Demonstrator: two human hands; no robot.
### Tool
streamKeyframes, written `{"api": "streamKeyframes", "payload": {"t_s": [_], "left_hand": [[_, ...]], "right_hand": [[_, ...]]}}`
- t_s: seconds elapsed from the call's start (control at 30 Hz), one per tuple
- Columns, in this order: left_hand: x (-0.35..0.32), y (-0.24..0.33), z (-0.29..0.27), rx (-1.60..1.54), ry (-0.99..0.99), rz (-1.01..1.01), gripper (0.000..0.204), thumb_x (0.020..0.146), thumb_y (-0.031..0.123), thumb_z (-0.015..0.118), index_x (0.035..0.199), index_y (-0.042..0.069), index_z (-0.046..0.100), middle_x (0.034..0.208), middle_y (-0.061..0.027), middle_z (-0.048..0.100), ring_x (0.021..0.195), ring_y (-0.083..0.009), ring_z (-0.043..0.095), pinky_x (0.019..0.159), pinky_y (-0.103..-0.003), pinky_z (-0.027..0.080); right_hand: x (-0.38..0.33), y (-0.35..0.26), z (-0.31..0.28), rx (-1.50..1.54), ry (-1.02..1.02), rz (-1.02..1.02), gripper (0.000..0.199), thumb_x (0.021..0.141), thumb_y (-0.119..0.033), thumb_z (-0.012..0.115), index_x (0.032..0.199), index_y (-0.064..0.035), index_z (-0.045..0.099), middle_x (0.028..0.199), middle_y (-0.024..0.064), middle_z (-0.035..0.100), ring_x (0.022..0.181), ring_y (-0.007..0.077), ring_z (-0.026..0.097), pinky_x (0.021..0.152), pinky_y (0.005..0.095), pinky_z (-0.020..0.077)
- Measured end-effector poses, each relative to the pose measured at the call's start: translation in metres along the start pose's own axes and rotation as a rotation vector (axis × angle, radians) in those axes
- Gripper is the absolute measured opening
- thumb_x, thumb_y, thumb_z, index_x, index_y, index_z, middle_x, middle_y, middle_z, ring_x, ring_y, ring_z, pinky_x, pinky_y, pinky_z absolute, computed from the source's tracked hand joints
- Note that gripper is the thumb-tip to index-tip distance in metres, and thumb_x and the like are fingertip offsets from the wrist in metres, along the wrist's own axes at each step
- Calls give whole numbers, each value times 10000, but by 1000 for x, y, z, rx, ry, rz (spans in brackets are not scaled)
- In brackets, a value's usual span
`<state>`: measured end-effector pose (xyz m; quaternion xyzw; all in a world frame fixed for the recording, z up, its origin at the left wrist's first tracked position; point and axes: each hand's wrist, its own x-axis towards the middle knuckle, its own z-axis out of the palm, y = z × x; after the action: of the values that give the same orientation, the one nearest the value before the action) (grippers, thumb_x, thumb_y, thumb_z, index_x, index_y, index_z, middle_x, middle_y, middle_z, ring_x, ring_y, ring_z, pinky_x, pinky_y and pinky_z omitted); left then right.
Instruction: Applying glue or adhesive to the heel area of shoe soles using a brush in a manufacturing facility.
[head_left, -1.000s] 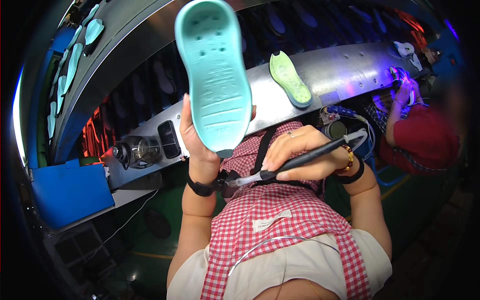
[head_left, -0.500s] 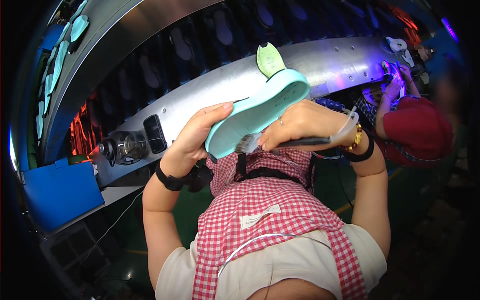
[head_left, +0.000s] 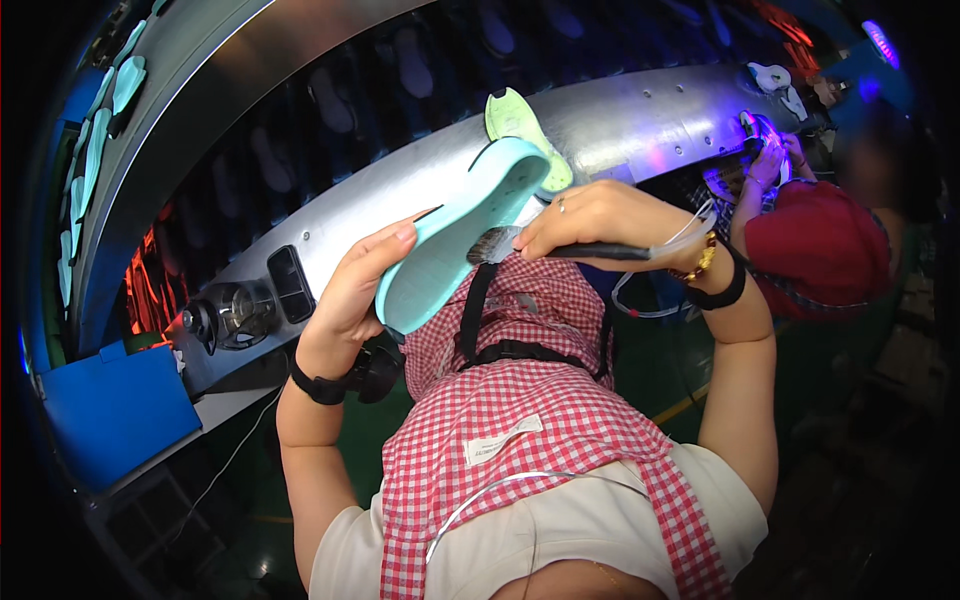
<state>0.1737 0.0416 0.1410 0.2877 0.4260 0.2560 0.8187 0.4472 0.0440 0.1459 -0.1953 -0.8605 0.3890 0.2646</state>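
My left hand (head_left: 362, 285) grips a teal shoe sole (head_left: 455, 232) by its lower end, holding it tilted with its inner face turned toward me. My right hand (head_left: 600, 215) holds a black-handled brush (head_left: 560, 249); its bristles touch the sole's side near the middle. Both hands are raised in front of my red-and-white checked apron (head_left: 540, 420).
A curved metal conveyor ledge (head_left: 640, 120) runs behind the hands with a pale green sole (head_left: 522, 128) lying on it. A glass jar (head_left: 232, 315) and a black panel sit at its left end, above a blue bin (head_left: 115, 410). Another person in red (head_left: 815, 250) works at the right.
The sole came down from upright overhead to a tilted position at chest height. My right hand brought the brush up to the sole's side.
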Motion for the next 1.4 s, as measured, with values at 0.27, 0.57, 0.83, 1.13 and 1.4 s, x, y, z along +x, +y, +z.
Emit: {"api": "streamKeyframes", "payload": {"t_s": [0.27, 0.57, 0.83, 1.13, 1.4], "left_hand": [[12, -12, 10, -224, -1, 75, 455, 867, 229, 452, 1231, -34, 379, 1132, -154, 507, 967, -199, 550, 809, -292, 463], [27, -25, 14, -61, 5, 198, 435, 886, 227, 417, 1228, -39, 383, 1114, -138, 514, 969, -183, 541, 821, -287, 449], [32, -34, 11, 6, 120, 259, 430, 885, 203, 425, 1237, -40, 385, 1119, -129, 514, 969, -167, 532, 826, -272, 436], [29, -34, 9, -33, 95, 316, 443, 890, 221, 397, 1263, -15, 350, 1130, -126, 503, 967, -178, 543, 810, -275, 462], [29, -41, 9, -334, 95, 266, 479, 901, 345, 316, 1221, -11, 355, 1123, -201, 502, 978, -327, 550, 793, -482, 480]], "right_hand": [[15, -12, 22, 457, 224, 325, 156, 748, -110, 614, 858, 1, 617, 698, 46, 609, 617, 80, 556, 561, 210, 443], [36, -1, 53, 674, 516, 568, 108, 790, -73, 574, 803, 34, 586, 735, 84, 608, 596, 104, 588, 544, 201, 482], [41, 10, 59, 321, 594, 496, 106, 771, -69, 569, 739, 32, 578, 613, 62, 588, 550, 96, 580, 496, 209, 461], [35, 16, 66, 11, 847, 382, 106, 773, -81, 568, 791, 20, 592, 661, 77, 612, 599, 104, 595, 537, 225, 462], [28, 55, 61, 390, 1012, 413, 176, 805, -90, 584, 950, 7, 605, 817, 67, 626, 742, 92, 585, 700, 197, 463]]}}
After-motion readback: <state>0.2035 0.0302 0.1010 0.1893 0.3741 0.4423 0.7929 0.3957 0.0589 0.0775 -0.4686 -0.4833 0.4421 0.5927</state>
